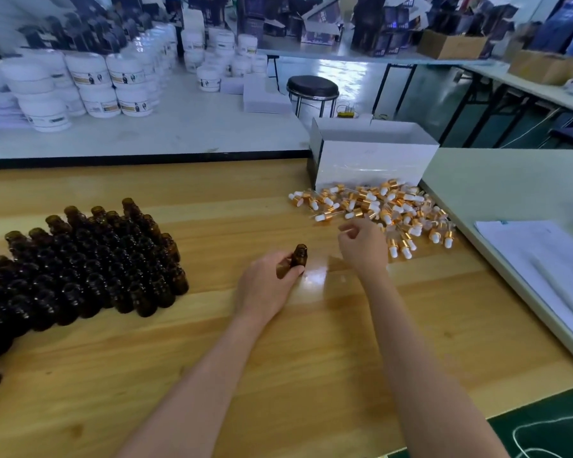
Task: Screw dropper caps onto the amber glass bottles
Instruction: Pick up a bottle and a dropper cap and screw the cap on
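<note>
Left hand [265,287], fingers round an amber bottle [299,256] (uncapped); right hand [364,247], fingers curled, grasp unclear

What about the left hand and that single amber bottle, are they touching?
Touching. The head view shows the left hand with fingers and thumb curled round the amber bottle, holding its lower body.

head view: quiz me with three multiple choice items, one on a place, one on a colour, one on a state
1. Where does the pile of dropper caps lie?
A. in a bucket
B. in a drawer
C. in front of the white box

2. What colour are the caps' collars?
A. gold
B. black
C. green

3. The amber bottle in the left hand is:
A. capped
B. uncapped
C. broken

Answers:
1 C, the pile lies right at the box's near wall.
2 A, gold rings sit under white bulbs.
3 B, its mouth is bare.
</note>
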